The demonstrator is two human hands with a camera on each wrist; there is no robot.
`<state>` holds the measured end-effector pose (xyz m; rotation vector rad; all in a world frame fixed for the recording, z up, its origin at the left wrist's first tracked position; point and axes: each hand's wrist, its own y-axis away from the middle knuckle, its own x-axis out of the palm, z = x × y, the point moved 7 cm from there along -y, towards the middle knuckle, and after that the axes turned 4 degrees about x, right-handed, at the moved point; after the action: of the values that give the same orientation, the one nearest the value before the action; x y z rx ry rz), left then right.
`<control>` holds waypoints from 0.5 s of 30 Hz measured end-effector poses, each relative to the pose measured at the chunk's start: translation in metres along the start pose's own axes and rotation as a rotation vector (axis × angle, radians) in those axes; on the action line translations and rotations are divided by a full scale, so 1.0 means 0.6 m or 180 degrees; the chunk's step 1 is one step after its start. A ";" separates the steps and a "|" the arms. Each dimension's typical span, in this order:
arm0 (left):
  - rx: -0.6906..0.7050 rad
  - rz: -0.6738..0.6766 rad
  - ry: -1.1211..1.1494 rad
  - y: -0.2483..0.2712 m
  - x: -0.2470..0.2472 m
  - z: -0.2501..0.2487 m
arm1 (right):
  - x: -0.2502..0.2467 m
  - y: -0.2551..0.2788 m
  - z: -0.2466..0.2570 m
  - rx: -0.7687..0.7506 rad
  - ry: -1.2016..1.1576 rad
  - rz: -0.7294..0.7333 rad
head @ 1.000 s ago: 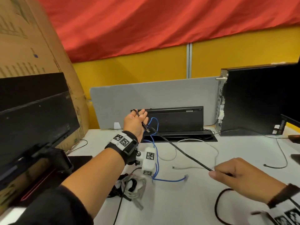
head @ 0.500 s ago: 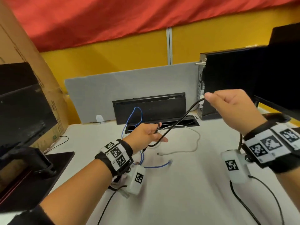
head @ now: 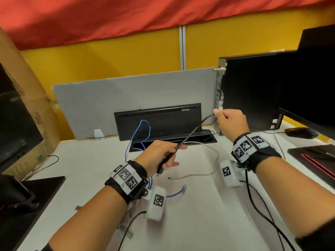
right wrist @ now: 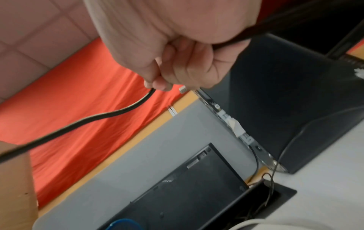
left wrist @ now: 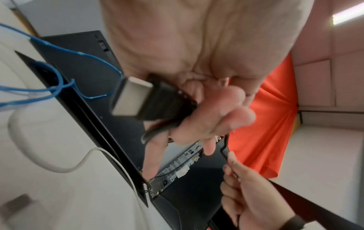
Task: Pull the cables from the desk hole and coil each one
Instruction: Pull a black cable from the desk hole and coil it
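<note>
Black cable (head: 192, 132): plug end clamped in left hand (head: 159, 156) grip, run pinched at two o'clock in right hand (head: 230, 122) grip (blue cable (head: 143, 127) trails behind) above white table (head: 199, 214).

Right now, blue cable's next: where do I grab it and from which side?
Take the blue cable at its raised loop above the desk hole, coming from the front left. The loop stands clear of the desk, so fingers can close around it. Its free end lies flat, harder to pinch.

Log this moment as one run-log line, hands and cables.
left hand: grips black cable near plug | right hand: holds same cable raised | blue cable, white cable: uncoiled
</note>
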<state>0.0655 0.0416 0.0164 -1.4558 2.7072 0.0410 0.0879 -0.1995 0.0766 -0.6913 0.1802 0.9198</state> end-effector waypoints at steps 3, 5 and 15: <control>0.0124 -0.0042 0.0501 -0.020 -0.012 -0.003 | 0.041 -0.010 -0.031 0.0168 0.0080 0.0046; 0.0301 0.0022 0.0903 -0.034 -0.017 -0.009 | 0.069 -0.012 -0.051 0.0202 0.0201 0.0153; 0.1167 -0.0553 0.2753 -0.052 -0.079 -0.018 | 0.196 0.037 -0.020 -0.0567 0.0365 0.1395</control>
<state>0.1169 0.0634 0.0308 -1.8616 2.8609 -1.2945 0.1436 -0.1192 0.0070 -0.8898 0.3645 1.3269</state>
